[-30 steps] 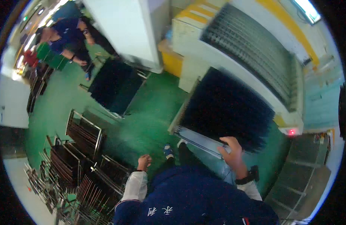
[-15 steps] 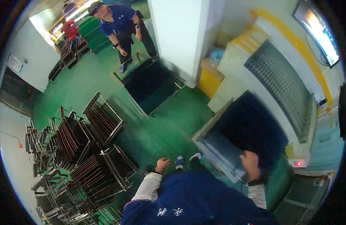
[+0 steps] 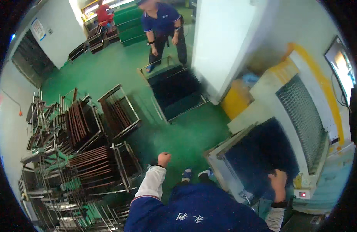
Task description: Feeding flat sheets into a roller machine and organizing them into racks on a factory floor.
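The left hand point(image 3: 164, 159) is curled, its palm hidden; the right hand point(image 3: 278, 181) looks partly spread by the dark stack point(image 3: 259, 152), but touching I cannot tell.

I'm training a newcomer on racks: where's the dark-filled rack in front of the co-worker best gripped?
Probably by its near metal rail, coming from the camera's side. The dark-filled rack turns that bare, thin bar this way, while its dark contents show no obvious handhold. The left hand is nearer.
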Tool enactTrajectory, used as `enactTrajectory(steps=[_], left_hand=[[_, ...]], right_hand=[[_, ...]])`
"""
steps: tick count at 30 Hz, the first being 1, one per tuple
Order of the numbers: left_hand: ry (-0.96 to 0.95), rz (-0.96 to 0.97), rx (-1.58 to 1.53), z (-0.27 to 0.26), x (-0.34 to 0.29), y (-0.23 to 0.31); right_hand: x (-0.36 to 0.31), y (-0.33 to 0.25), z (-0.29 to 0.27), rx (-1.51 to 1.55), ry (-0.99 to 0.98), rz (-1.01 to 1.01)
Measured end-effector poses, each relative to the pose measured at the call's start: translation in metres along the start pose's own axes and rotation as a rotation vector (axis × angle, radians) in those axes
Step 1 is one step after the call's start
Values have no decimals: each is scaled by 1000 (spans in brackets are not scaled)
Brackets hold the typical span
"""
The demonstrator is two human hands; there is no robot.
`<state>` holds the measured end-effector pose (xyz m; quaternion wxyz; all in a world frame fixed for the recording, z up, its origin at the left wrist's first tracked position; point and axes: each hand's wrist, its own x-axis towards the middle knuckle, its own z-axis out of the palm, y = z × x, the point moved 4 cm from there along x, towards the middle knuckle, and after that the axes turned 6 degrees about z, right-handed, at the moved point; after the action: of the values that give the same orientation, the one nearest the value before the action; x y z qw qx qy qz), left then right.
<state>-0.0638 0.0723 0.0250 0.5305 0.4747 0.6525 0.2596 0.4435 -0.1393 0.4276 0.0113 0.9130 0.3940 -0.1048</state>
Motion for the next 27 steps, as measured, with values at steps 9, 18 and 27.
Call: enactTrajectory(steps=[9, 18, 27], left_hand=[[-672, 340, 359, 81, 70, -104], [-890, -164, 65, 186, -53, -4], [-487, -360, -230, 69, 39, -37]], right_hand=[[-66, 2, -176, 210, 422, -35], [-133, 110, -145, 1199, 756, 306], [-2, 138, -65, 2119, 655, 240]])
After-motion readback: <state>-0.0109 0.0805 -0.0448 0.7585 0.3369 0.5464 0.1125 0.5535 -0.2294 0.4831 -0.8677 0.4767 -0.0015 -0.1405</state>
